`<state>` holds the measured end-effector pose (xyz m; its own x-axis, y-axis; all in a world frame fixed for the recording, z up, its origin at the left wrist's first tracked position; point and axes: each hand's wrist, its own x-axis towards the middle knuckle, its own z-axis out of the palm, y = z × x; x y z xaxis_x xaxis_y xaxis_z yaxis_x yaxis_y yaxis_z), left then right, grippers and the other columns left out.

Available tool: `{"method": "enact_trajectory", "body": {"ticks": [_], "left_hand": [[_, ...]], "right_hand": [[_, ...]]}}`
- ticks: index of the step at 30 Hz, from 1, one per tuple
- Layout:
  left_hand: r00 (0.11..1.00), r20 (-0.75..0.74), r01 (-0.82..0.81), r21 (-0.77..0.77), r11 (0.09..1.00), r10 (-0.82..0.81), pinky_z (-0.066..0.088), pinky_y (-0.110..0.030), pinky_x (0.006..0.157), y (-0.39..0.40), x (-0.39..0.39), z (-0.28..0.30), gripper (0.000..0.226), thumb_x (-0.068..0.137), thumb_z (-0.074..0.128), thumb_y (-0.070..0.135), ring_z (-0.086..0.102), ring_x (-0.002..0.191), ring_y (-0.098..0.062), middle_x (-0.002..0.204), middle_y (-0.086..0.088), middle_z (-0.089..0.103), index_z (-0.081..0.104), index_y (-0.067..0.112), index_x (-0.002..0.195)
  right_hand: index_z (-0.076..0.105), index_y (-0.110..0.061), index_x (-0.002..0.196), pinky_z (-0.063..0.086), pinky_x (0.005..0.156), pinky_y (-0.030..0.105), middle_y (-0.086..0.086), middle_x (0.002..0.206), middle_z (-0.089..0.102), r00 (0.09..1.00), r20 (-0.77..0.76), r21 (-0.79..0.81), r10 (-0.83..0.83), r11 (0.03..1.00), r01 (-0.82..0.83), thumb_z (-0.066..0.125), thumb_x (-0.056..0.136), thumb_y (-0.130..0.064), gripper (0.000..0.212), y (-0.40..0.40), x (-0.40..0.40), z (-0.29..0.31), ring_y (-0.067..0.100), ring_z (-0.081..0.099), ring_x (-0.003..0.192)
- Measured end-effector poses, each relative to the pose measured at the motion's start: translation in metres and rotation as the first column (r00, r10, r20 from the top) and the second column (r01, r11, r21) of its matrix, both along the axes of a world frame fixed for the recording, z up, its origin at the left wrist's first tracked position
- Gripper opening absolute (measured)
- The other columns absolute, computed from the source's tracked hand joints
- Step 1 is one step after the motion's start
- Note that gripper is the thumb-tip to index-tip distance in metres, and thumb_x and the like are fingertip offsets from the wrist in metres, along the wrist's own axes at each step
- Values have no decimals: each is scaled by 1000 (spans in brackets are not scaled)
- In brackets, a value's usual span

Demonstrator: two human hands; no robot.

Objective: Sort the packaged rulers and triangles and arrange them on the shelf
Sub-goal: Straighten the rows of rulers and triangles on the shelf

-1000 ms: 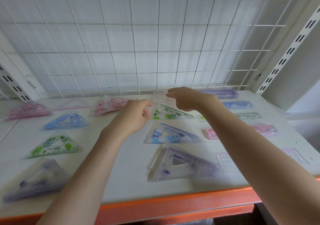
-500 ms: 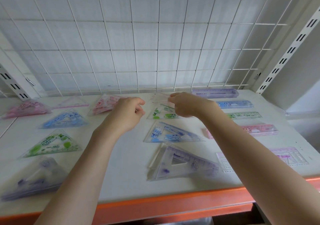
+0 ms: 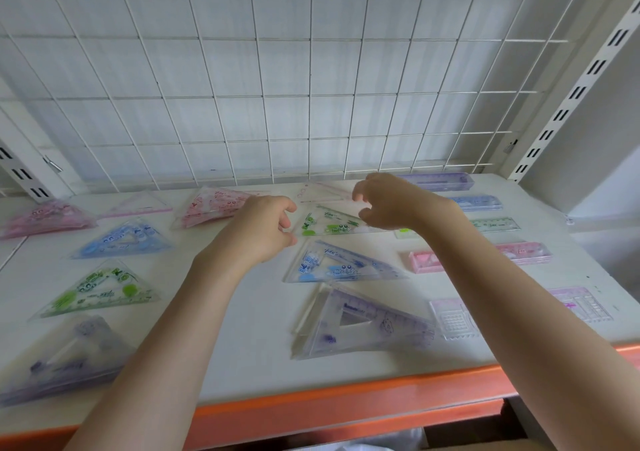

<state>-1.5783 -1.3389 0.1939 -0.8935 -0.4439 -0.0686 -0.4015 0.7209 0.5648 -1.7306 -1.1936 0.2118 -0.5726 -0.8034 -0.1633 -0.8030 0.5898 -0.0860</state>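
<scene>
Packaged triangles lie in rows on the white shelf (image 3: pixel 242 332). In the middle column, from back to front, are a pale pink triangle (image 3: pixel 322 192), a green one (image 3: pixel 330 224), a blue one (image 3: pixel 341 265) and a purple one (image 3: pixel 360 327). My right hand (image 3: pixel 391 204) hovers over the right end of the pink and green triangles, fingers loosely curled and apart, holding nothing. Beside the green triangle's left corner is my left hand (image 3: pixel 263 232), fingers loosely curled, with nothing seen in it. Packaged rulers, purple (image 3: pixel 440 180), blue (image 3: pixel 483 202), green (image 3: pixel 497 224) and pink (image 3: pixel 524 253), lie at the right.
More triangle packs lie at the left: pink (image 3: pixel 43 218), pink (image 3: pixel 207 204), blue (image 3: pixel 124 239), green (image 3: pixel 100 287), purple (image 3: pixel 65 357). Short clear rulers (image 3: pixel 453 319) sit front right. A wire grid (image 3: pixel 311 104) closes the back; an orange rail (image 3: pixel 346 405) edges the front.
My right hand has let go of the pale pink triangle, which now lies flat at the back. Both hands have drawn back slightly toward me and the fingers have loosened.
</scene>
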Motion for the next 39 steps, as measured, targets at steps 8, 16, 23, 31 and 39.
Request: {"method": "enact_trajectory", "body": {"ticks": [8,16,23,31,39], "left_hand": [[998,47,36,-81,996,-32,50,-30,74,-1,-11,4,50,82,66,5,61,90,-19,97,-1,66,52,14,129],[999,34,11,-72,997,-9,45,-25,71,0,-12,3,48,82,59,1,61,88,-17,94,-2,71,52,13,128],[1000,15,-3,-33,999,3,41,-24,61,-1,-9,2,47,82,64,3,56,80,-14,92,-1,72,53,13,127],[1000,18,-2,-40,999,2,40,-24,64,-1,-7,3,49,82,65,4,56,80,-13,92,0,71,52,13,128],[995,94,36,-140,989,-23,44,-27,79,3,9,20,43,84,66,17,56,97,-19,104,1,58,53,16,126]], "right_hand": [[64,-4,108,50,91,41,11,110,65,996,9,146,-84,986,81,61,79,-30,39,11,-2,7,29,60,104],[64,-5,103,52,86,37,8,104,65,995,21,114,-97,989,94,58,82,-22,27,10,2,6,27,62,98],[63,-5,103,51,81,36,8,102,66,995,27,101,-101,990,98,56,82,-21,27,11,4,4,27,62,98],[63,-6,102,53,85,39,7,104,66,995,23,105,-100,990,97,57,82,-23,27,12,4,3,27,62,98],[61,-16,113,39,80,28,-6,97,51,992,103,-1,-74,997,75,58,87,-27,28,26,17,19,14,47,95]]}}
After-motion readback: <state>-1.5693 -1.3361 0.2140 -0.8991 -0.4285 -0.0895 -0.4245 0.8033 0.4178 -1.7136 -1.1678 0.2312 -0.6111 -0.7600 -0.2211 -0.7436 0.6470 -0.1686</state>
